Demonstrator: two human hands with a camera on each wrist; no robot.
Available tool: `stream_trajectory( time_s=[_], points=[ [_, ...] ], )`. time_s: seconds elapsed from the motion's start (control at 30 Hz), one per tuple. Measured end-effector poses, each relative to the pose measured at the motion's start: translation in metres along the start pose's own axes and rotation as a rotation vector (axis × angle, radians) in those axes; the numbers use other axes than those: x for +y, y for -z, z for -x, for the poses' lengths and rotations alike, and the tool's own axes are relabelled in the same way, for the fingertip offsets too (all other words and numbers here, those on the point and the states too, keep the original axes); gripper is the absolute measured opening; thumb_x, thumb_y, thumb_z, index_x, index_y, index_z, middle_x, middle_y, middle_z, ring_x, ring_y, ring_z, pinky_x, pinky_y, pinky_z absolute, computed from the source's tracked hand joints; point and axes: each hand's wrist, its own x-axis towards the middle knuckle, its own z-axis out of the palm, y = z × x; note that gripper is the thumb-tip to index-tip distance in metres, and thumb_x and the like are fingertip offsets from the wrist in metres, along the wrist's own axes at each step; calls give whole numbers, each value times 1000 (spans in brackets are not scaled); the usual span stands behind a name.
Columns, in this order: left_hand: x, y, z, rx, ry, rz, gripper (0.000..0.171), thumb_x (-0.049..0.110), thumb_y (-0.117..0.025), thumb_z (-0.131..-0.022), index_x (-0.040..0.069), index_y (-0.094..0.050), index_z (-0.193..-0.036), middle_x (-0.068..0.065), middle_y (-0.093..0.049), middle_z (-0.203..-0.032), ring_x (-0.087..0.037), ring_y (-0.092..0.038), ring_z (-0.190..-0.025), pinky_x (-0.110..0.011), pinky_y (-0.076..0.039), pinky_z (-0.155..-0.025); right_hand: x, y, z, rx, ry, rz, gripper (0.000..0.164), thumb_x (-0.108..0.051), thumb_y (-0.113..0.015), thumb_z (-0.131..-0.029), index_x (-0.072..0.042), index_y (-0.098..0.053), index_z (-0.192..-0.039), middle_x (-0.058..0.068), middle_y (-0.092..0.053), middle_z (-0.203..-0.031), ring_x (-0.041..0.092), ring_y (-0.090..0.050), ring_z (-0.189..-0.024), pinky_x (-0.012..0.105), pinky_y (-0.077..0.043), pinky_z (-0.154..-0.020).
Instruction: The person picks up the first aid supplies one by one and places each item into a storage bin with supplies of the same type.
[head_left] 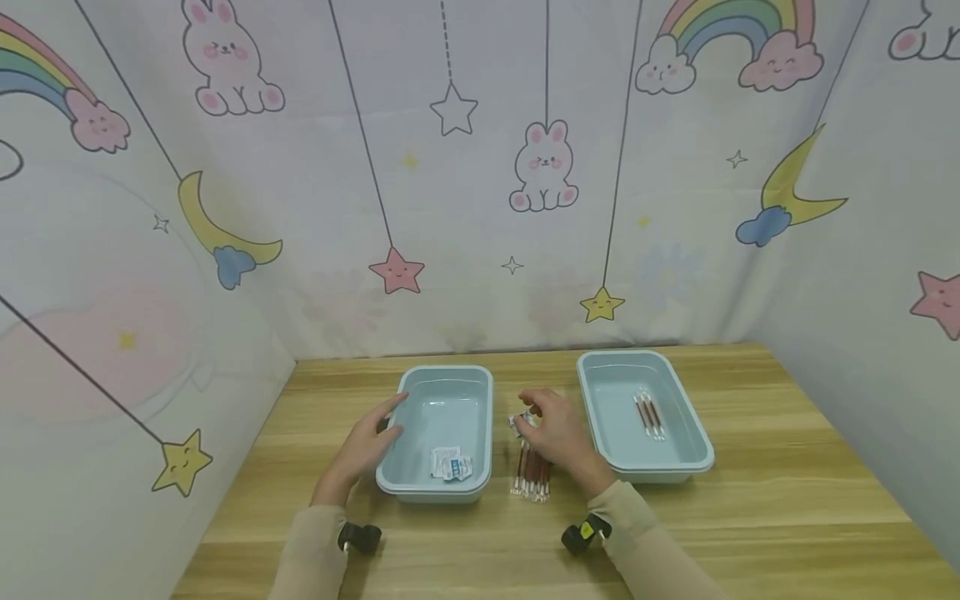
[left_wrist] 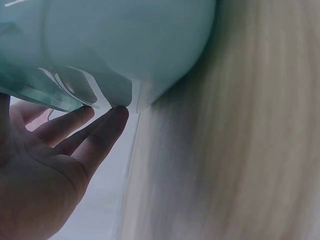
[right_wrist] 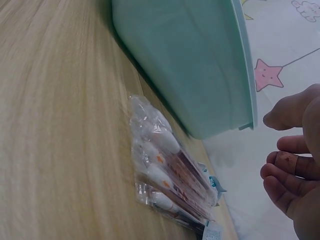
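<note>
My left hand (head_left: 363, 446) is at the left side of a pale blue plastic basin (head_left: 448, 425). In the left wrist view its straight fingers (left_wrist: 102, 137) reach the basin's outer wall. Small white-and-blue sachets (head_left: 452, 464) lie at the near end inside. My right hand (head_left: 558, 429), fingers loosely bent and thumb apart, hovers over the table between two basins. Below its fingertips a small sachet (head_left: 517, 425) partly shows. Several wrapped cotton swabs (head_left: 531, 483) with brown shafts lie beside it, and in the right wrist view nothing is between the fingers.
A second pale blue basin (head_left: 609, 408) stands to the right, with a few brown-shafted swabs (head_left: 649, 417) inside. Both basins stand on a wood-grain table (head_left: 795, 467). A cartoon-printed curtain (head_left: 480, 217) rises behind the table's far edge and along both sides.
</note>
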Motion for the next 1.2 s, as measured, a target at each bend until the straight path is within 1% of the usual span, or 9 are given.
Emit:
stream_trajectory(
  time_s=[0.27, 0.43, 0.53, 0.7, 0.93, 1.1, 1.2],
  points=[
    [1, 1, 0, 2, -10, -13, 53, 14, -50, -98, 22, -40, -149, -15, -31, -158, -45, -31, -142, -61, -27, -113, 1, -3, 0, 7, 10, -19, 35, -18, -74, -82, -2, -67, -112, 12, -69, -105, 24, -67, -88, 39, -57, -76],
    [2, 2, 0, 0, -8, -22, 53, 14, -49, -98, 22, -40, -149, -16, -31, -158, -46, -32, -141, -61, -28, -113, 3, -6, 0, -10, 13, 13, 36, -20, -73, -82, -3, -66, -113, 12, -69, -106, 23, -66, -89, 38, -56, -77],
    [2, 2, -1, -5, 1, -17, 53, 15, -49, -98, 23, -40, -149, -14, -30, -158, -44, -31, -142, -59, -28, -114, 4, -6, 1, -24, 10, 10, 37, -21, -73, -82, -3, -66, -114, 13, -69, -107, 24, -66, -90, 39, -56, -78],
    [-1, 0, -2, -13, -1, -19, 53, 15, -49, -98, 23, -39, -149, -13, -30, -158, -43, -28, -143, -58, -26, -115, 6, -9, 3, -39, 5, 19, 37, -20, -72, -82, -3, -66, -114, 13, -68, -107, 24, -65, -92, 40, -56, -79],
    [-3, 0, -4, -14, -23, -11, 54, 13, -50, -97, 22, -40, -149, -12, -31, -158, -41, -27, -145, -58, -25, -116, 8, -11, 4, -28, 24, 37, 38, -20, -73, -81, -2, -66, -114, 13, -68, -104, 25, -65, -93, 41, -56, -80],
    [-4, 0, -4, -12, -21, -15, 53, 13, -50, -97, 23, -40, -149, -12, -32, -158, -41, -28, -144, -57, -25, -116, 10, -12, 5, -34, 37, 45, 39, -21, -73, -81, -1, -66, -114, 13, -68, -104, 25, -65, -92, 41, -56, -79],
    [-4, 0, -3, -12, -19, -13, 53, 13, -51, -97, 22, -40, -149, -12, -32, -158, -41, -28, -144, -57, -25, -116, 11, -13, 5, -42, 31, 42, 39, -21, -74, -81, -2, -66, -114, 13, -68, -105, 26, -65, -93, 41, -56, -79]
  ],
)
